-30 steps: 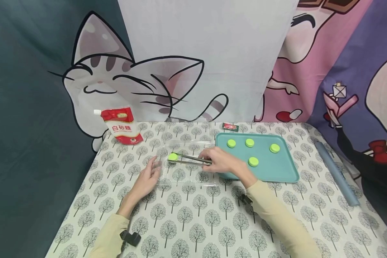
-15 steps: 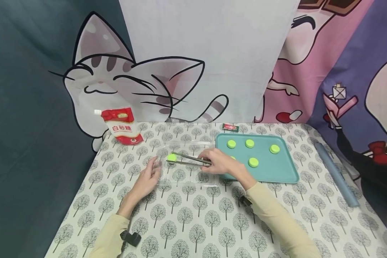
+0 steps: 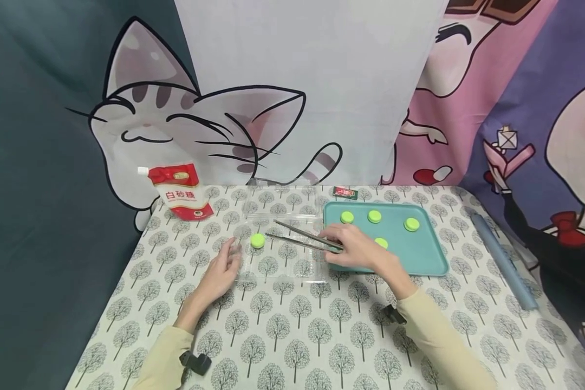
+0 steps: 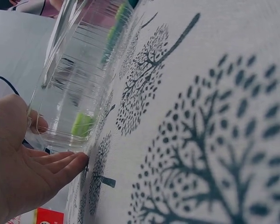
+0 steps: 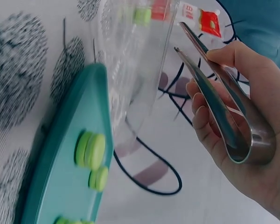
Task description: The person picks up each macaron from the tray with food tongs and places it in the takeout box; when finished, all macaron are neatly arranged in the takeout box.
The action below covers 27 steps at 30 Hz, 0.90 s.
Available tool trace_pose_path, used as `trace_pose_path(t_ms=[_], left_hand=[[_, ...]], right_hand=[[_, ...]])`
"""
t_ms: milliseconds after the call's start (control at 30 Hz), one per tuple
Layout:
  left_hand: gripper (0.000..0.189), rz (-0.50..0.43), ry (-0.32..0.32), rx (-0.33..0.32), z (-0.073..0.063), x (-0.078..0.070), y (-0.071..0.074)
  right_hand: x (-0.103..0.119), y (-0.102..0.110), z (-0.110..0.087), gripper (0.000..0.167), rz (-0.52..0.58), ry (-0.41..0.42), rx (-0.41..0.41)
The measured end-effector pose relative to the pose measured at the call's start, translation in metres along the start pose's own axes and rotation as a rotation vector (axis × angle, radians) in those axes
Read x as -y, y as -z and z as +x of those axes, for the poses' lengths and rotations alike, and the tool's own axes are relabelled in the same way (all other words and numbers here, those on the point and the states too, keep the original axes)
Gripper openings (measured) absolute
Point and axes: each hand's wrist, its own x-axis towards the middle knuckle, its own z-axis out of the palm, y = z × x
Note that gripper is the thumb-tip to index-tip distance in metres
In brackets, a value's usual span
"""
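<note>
Metal tongs [image 5: 224, 102] are gripped in my right hand [image 3: 353, 246], their arms spread apart with nothing between the tips. They reach over a clear plastic box [image 3: 280, 279], whose hinged lid lies back behind it. Inside the box, near its left side, rests one green macaron [image 3: 257, 241], just left of the tong tips. My left hand [image 3: 224, 265] pinches the box's left wall, the thumb over the rim and the other fingers outside, low by the cloth. Several more green macarons [image 3: 411, 224] sit on a teal tray [image 3: 421, 254] at the right, partly hidden by my right hand.
A red and white sugar pouch [image 3: 181, 193] stands at the back left. Behind the tray lies a small red and green packet [image 3: 345, 193]. A grey-blue roll [image 3: 504, 262] lies along the right side of the tree-print tablecloth [image 3: 273, 336]. Printed drapes [image 3: 317, 70] hang behind.
The tongs opened and let go of the macaron, which now lies in the box. My right hand drew back to the right with the tongs. My left hand stayed put.
</note>
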Motion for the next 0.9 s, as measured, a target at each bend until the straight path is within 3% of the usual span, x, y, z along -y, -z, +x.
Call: trace_pose_path(t_ms=[300, 667, 900], left_hand=[[0.058, 0.038, -0.031, -0.026, 0.000, 0.001, -0.002], [0.059, 0.019, -0.026, -0.004, 0.002, 0.004, -0.002], [0.060, 0.013, -0.035, 0.010, 0.004, 0.005, -0.002]], right_hand=[[-0.011, 0.018, -0.040, 0.035, 0.026, -0.037, -0.105], [-0.023, 0.037, -0.092, 0.036, -0.048, -0.124, -0.210], [-0.029, 0.048, -0.126, 0.036, -0.084, -0.244, -0.244]])
